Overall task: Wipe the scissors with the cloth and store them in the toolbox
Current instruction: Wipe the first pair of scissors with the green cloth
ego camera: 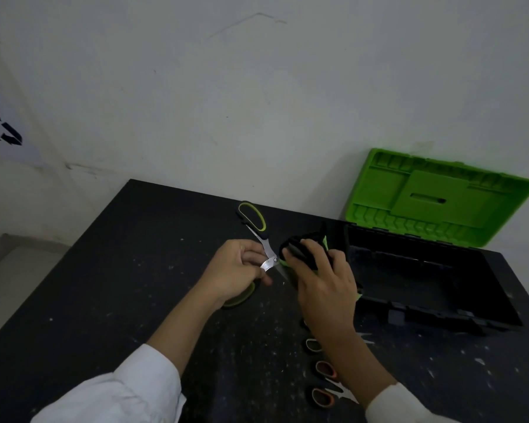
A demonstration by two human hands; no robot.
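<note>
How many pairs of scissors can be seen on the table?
3, maybe more hidden: green-handled scissors open in the left hand; a pair with a pale handle and orange-handled scissors beside the right forearm.

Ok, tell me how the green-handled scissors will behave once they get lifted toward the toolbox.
The scissors are spread wide open, so they will probably pivot loosely unless closed first. Their metal blades look rigid and likely weighty for their size. The left hand pinches near the pivot, so the far handle may swing.

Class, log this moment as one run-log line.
step: wiping | left hand: holds open green-handled scissors | right hand: cloth on blade | toolbox: open, empty | stored: no
</note>
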